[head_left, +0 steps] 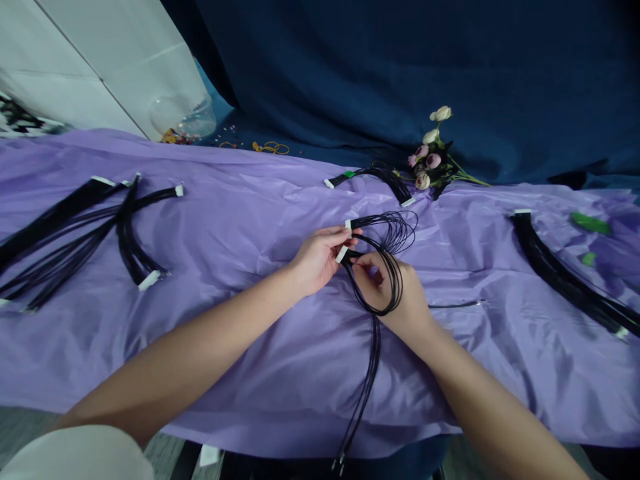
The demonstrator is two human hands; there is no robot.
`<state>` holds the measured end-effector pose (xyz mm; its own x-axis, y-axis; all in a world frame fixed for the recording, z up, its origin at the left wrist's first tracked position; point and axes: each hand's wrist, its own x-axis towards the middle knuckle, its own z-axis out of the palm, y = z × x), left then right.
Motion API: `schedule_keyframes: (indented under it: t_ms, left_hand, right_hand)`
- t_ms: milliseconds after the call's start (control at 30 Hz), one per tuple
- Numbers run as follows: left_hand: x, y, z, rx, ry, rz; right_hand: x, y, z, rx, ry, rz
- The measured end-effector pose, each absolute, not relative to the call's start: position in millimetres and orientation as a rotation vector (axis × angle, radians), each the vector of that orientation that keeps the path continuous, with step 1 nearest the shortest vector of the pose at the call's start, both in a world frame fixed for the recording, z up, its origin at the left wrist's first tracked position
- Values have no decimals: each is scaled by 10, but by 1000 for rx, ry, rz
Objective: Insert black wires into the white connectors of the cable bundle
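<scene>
Over purple cloth (260,200), wire tails (373,357) point near-left.

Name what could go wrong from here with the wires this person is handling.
The black wire loop crosses in front of the right hand, near finer wire loops, so they might tangle. Two white connectors sit close together by the left hand and could get mixed up. The dangling wires might snag near the purple cloth's edge.
</scene>
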<state>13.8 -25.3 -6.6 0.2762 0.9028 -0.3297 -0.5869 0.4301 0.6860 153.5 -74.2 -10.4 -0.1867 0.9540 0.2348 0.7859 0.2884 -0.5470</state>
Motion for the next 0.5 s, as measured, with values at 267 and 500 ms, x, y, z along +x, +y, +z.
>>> schedule_keyframes:
  t_ms: [267, 500]
  left_hand:
    - [143, -255, -42, 478, 804, 1046]
    - [137, -249, -74, 488, 782, 1041]
  right_hand:
    - [1496, -812, -63, -1598, -2068, 247]
    - [1490, -810, -42, -1615, -2061, 244]
